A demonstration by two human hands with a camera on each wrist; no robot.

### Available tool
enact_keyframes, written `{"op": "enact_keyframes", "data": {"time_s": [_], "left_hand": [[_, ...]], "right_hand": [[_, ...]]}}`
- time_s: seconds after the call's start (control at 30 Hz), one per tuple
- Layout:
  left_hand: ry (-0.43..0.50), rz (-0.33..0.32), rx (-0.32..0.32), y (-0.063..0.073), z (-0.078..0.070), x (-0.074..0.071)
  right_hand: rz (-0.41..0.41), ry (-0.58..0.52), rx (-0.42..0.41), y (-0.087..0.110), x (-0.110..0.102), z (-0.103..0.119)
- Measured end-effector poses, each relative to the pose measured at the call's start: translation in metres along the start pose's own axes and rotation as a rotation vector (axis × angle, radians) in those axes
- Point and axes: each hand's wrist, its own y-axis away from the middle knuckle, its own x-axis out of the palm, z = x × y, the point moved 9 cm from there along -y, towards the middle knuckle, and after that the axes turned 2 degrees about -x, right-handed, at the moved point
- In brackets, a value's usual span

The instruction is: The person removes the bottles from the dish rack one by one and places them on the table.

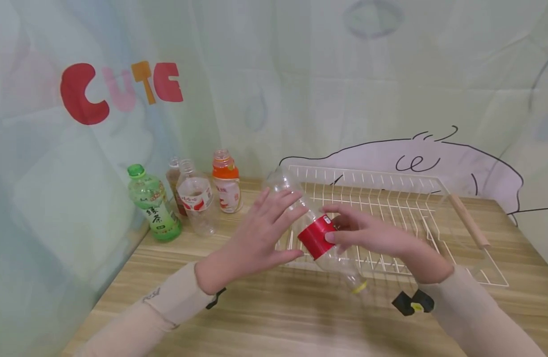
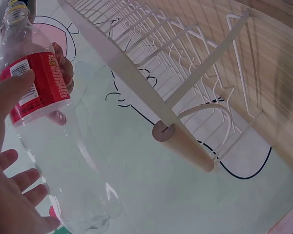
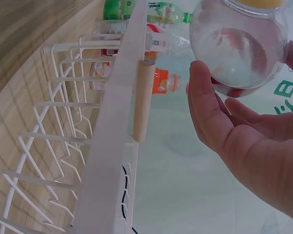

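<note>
A large clear plastic bottle (image 1: pixel 316 238) with a red label is held tilted in the air, base to the upper left and yellow-ringed neck to the lower right. My right hand (image 1: pixel 367 233) grips it around the label, thumb on the front. On the other side is my left hand (image 1: pixel 260 233), fingers extended and spread along the lower body of the bottle. In the left wrist view, that thumb overlaps the red label (image 2: pixel 41 85); whether the fingers press on the plastic I cannot tell. The right wrist view shows the clear bottle (image 3: pixel 239 48) beside curved fingers.
A white wire rack (image 1: pixel 376 198) with a wooden handle (image 1: pixel 469 220) stands behind the bottle on the wooden table (image 1: pixel 265 307). At the left stand a green tea bottle (image 1: pixel 155 208), a clear bottle (image 1: pixel 197 203), a brownish bottle (image 1: pixel 174 183) and an orange-topped bottle (image 1: pixel 226 183).
</note>
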Motion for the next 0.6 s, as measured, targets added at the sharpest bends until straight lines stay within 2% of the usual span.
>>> {"op": "enact_keyframes", "data": {"time_s": [0.4, 0.6], "left_hand": [[-0.054, 0.067, 0.029, 0.003, -0.004, 0.013], [-0.07, 0.071, 0.032, 0.003, -0.007, 0.016]], "right_hand": [[0.021, 0.022, 0.013, 0.005, 0.005, -0.007], [0.032, 0.03, 0.007, 0.007, 0.006, -0.01]]}}
